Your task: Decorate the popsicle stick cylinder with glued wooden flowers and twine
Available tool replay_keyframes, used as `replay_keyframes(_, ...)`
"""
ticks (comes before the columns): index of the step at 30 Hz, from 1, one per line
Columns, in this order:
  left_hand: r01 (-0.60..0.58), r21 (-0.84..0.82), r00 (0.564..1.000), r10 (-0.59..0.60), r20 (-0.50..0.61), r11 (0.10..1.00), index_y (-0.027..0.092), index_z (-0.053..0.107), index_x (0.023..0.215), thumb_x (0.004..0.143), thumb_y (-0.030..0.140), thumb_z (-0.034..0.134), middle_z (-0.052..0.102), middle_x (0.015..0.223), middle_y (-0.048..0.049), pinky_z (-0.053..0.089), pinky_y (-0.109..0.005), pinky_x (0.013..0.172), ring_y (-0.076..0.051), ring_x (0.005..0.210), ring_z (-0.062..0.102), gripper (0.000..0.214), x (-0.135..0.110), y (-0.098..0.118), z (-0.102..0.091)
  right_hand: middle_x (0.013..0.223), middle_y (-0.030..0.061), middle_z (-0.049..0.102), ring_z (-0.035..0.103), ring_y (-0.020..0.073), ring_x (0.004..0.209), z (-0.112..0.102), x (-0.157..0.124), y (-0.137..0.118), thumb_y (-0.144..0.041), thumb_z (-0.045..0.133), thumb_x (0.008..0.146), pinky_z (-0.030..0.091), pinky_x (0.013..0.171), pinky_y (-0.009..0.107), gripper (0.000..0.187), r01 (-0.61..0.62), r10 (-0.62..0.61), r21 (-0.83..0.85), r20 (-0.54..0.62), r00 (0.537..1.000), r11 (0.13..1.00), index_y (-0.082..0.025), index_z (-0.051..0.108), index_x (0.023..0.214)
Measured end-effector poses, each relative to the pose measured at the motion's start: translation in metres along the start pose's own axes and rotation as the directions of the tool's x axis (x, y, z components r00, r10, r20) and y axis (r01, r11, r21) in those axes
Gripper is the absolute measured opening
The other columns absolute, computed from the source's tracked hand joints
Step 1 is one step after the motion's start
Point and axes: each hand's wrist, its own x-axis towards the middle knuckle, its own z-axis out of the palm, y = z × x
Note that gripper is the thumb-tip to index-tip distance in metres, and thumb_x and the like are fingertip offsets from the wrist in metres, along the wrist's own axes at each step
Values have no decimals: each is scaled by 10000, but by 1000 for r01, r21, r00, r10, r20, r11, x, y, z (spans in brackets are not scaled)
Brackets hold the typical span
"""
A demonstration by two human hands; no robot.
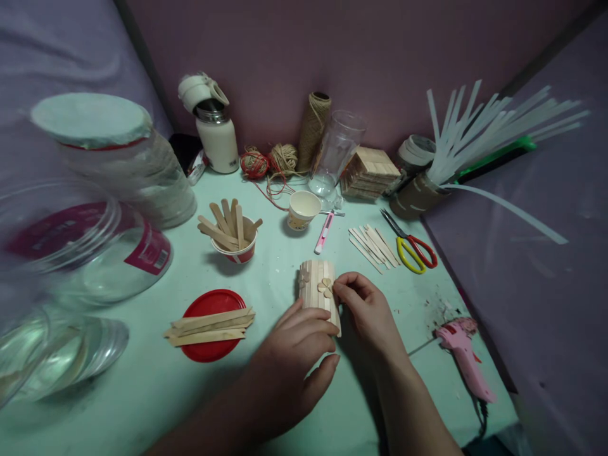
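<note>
A small cylinder clad in wooden sticks (317,288) lies on its side on the pale green table (142,380), with two small wooden flower shapes on it. My left hand (292,354) is closed around its near end, holding it. My right hand (368,307) pinches a flower piece (325,287) against the cylinder with thumb and forefinger.
A red lid (211,304) carries flat wooden sticks. A red cup of sticks (232,237), a paper cup (303,209), a pink cutter (323,232), loose sticks (373,246), scissors (411,244) and a pink glue gun (463,354) lie around. Jars (85,240) crowd the left; twine, a flask and glue sticks (484,126) line the back.
</note>
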Motion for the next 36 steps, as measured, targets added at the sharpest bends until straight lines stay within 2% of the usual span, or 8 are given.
replay_keyframes(21, -16, -1, 1000, 16, -12, 1000, 197, 588, 875, 871, 107, 549, 722, 1019, -21, 347, -402, 1143, -177, 1101, 622, 98, 1, -2, 0, 674, -51, 541, 465, 124, 624, 4, -1, -3, -337, 761, 729, 359, 598, 252, 209, -23, 23, -16, -10, 1000, 1000, -210, 598, 760)
replay_keyframes(31, -19, 13, 1000, 19, -15, 1000, 196, 589, 872, 871, 106, 549, 723, 1010, -13, 344, -404, 1147, -170, 1093, 623, 99, 0, -2, 2, 652, -45, 529, 442, 120, 606, 4, -2, 2, -281, 672, 793, 349, 577, 257, 113, -38, 39, 30, -11, 999, 999, -214, 589, 756)
replay_keyframes(36, -24, 16, 1000, 24, -20, 1000, 195, 586, 859, 868, 104, 552, 725, 1010, -11, 347, -399, 1145, -169, 1088, 626, 97, 1, -2, 1, 674, -46, 535, 448, 120, 626, 5, -1, 1, -270, 719, 739, 342, 580, 256, 149, -41, 41, 14, -28, 999, 999, -210, 588, 776)
